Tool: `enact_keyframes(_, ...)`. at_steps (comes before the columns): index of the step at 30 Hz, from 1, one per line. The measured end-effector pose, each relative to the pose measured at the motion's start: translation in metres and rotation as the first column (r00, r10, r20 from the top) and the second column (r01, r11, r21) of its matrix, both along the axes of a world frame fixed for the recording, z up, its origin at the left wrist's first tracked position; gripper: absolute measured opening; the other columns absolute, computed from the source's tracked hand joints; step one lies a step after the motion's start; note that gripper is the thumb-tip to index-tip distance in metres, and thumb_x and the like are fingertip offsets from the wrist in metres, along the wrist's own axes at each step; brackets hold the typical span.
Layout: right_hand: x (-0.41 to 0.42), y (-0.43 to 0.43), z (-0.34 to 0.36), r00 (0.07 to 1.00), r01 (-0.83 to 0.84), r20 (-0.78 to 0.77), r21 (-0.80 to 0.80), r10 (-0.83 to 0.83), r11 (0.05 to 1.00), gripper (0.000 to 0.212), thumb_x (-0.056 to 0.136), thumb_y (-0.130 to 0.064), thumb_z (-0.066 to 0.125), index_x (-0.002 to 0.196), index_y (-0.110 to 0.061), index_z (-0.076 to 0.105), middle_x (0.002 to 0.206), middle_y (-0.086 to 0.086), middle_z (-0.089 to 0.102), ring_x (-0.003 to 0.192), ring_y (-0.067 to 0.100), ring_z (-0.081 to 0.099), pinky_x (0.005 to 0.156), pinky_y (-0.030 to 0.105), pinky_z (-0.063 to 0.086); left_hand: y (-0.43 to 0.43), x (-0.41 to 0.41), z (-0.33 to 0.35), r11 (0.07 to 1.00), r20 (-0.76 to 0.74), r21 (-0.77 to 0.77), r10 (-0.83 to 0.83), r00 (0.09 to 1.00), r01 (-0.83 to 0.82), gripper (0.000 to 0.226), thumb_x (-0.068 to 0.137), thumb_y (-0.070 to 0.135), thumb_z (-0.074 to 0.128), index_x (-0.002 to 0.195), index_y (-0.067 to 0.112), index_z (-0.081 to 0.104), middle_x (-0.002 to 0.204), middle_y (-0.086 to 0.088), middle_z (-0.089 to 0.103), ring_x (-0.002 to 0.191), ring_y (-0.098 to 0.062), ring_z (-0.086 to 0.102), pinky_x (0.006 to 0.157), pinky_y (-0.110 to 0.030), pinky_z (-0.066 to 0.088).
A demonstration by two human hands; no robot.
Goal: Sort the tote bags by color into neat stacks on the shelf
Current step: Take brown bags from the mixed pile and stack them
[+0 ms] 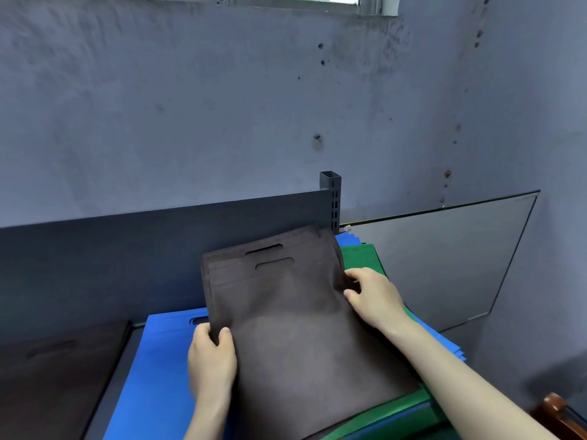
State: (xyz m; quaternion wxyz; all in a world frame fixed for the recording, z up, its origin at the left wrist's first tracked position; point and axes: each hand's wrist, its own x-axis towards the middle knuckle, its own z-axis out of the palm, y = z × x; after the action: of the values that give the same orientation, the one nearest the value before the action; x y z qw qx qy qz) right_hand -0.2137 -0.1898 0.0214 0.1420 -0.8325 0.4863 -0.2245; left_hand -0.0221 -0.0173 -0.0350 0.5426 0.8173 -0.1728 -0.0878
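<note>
Both hands are on the brown bags (292, 328). Your left hand (211, 360) is curled round their left edge, thumb on top, fingers under. Your right hand (374, 300) pinches the right edge higher up, fingers bent, nothing else in it.

It looks like two brown bags, one behind the other, handle slots offset, not squared. They lie on a mixed pile: blue bag (158, 360) under the left side, green bags (365, 254) poking out at right and along the near edge. Brown stack (54, 376) sits to the left on the shelf (127, 249), apart from the pile.

Step, as I read it: lift the brown pair and carry it left to the brown stack.

Risks:
- Your grip is on the edges only, and the cloth is thin. The back bag sits offset and could slide free in the carry.
- Your right fingers are close to the green layer. Catch a green edge and you drag it along, mixing colours.
- Pulling sideways rather than up may ruffle the blue bag below.
- Setting down unsquared leaves a ragged stack. Align the slots first.
- Glass pane (444, 265) leans on the wall just right of the pile. A wide swing of your right elbow could knock it.
</note>
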Motion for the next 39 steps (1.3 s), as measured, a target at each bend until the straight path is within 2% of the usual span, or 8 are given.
enact_keyframes(5, -0.004, 0.005, -0.003, 0.950, -0.111, 0.311, 0.377, -0.013, 0.919, 0.038, 0.078, -0.019, 0.068, 0.115, -0.017, 0.057, 0.107, -0.002, 0.065, 0.096, 0.017, 0.062, 0.081, 0.029, 0.051, 0.001, -0.001, 0.002, 0.993, -0.103, -0.115, 0.028, 0.994, -0.040, 0.015, 0.093, 0.018, 0.046, 0.086, 0.007, 0.052, 0.089, -0.010, 0.059, 0.076, -0.026, 0.050, 0.063, -0.034, 0.035)
enact_keyframes(11, 0.004, 0.017, -0.006, 0.914, -0.250, 0.389, 0.305, 0.119, 0.919, 0.040, 0.076, 0.001, 0.058, 0.112, -0.017, 0.061, 0.109, -0.003, 0.066, 0.098, 0.013, 0.061, 0.081, 0.022, 0.047, 0.000, -0.004, 0.004, 0.984, -0.197, -0.168, -0.089, 0.976, 0.056, 0.023, 0.092, 0.029, 0.051, 0.107, 0.011, 0.053, 0.101, -0.004, 0.060, 0.092, -0.026, 0.057, 0.080, -0.039, 0.047)
enact_keyframes(16, 0.005, 0.015, -0.008, 0.868, -0.249, 0.484, 0.235, 0.109, 0.940, 0.048, 0.075, 0.005, 0.054, 0.114, -0.021, 0.063, 0.111, -0.010, 0.067, 0.106, 0.011, 0.061, 0.095, 0.031, 0.048, 0.007, 0.000, 0.007, 0.986, -0.096, -0.084, -0.149, 0.984, 0.141, 0.019, 0.089, 0.034, 0.053, 0.104, 0.023, 0.057, 0.099, 0.005, 0.064, 0.092, -0.020, 0.060, 0.086, -0.043, 0.051)
enact_keyframes(22, 0.013, 0.014, -0.008, 0.996, -0.079, 0.048, 0.131, 0.073, 0.988, 0.022, 0.075, -0.011, 0.052, 0.096, -0.013, 0.059, 0.102, 0.006, 0.063, 0.098, 0.030, 0.058, 0.078, 0.036, 0.051, 0.010, -0.001, 0.004, 0.996, 0.052, -0.002, -0.085, 0.995, 0.086, 0.011, 0.089, 0.015, 0.056, 0.100, 0.012, 0.054, 0.094, -0.002, 0.060, 0.089, -0.026, 0.056, 0.073, -0.038, 0.045)
enact_keyframes(25, 0.012, 0.014, -0.009, 0.997, -0.039, -0.059, 0.172, 0.050, 0.984, 0.032, 0.077, -0.022, 0.058, 0.108, -0.015, 0.059, 0.115, 0.007, 0.058, 0.107, 0.031, 0.055, 0.079, 0.033, 0.046, 0.012, 0.001, 0.002, 0.995, 0.029, -0.043, -0.086, 0.996, 0.087, 0.003, 0.090, 0.009, 0.055, 0.094, 0.009, 0.055, 0.091, -0.005, 0.060, 0.089, -0.028, 0.056, 0.071, -0.036, 0.042)
enact_keyframes(34, -0.003, 0.011, -0.001, 0.977, -0.037, 0.206, 0.431, -0.058, 0.901, 0.064, 0.074, -0.031, 0.070, 0.131, -0.015, 0.045, 0.123, 0.005, 0.057, 0.113, 0.023, 0.056, 0.090, 0.032, 0.046, 0.013, 0.001, -0.004, 0.937, -0.165, -0.349, -0.072, 0.984, 0.010, 0.025, 0.093, -0.004, 0.049, 0.100, 0.018, 0.059, 0.100, -0.004, 0.066, 0.099, -0.027, 0.061, 0.089, -0.041, 0.046)
enact_keyframes(37, -0.009, 0.015, 0.001, 0.916, -0.250, 0.401, 0.577, -0.003, 0.778, 0.032, 0.075, -0.016, 0.069, 0.107, -0.011, 0.064, 0.102, 0.009, 0.070, 0.086, 0.022, 0.067, 0.081, 0.039, 0.054, 0.013, 0.000, 0.003, 0.909, -0.184, -0.417, -0.092, 0.979, 0.007, 0.022, 0.094, -0.003, 0.049, 0.097, 0.017, 0.060, 0.104, -0.008, 0.067, 0.100, -0.029, 0.062, 0.091, -0.042, 0.047)
enact_keyframes(39, -0.011, 0.016, 0.003, 0.861, -0.291, 0.509, 0.492, 0.000, 0.821, 0.018, 0.079, 0.000, 0.059, 0.091, -0.010, 0.068, 0.091, 0.009, 0.073, 0.077, 0.022, 0.067, 0.074, 0.038, 0.055, 0.015, -0.003, 0.011, 0.889, -0.189, -0.454, -0.152, 0.970, 0.051, 0.013, 0.095, 0.004, 0.052, 0.097, 0.013, 0.060, 0.105, -0.012, 0.068, 0.100, -0.032, 0.063, 0.089, -0.044, 0.048)
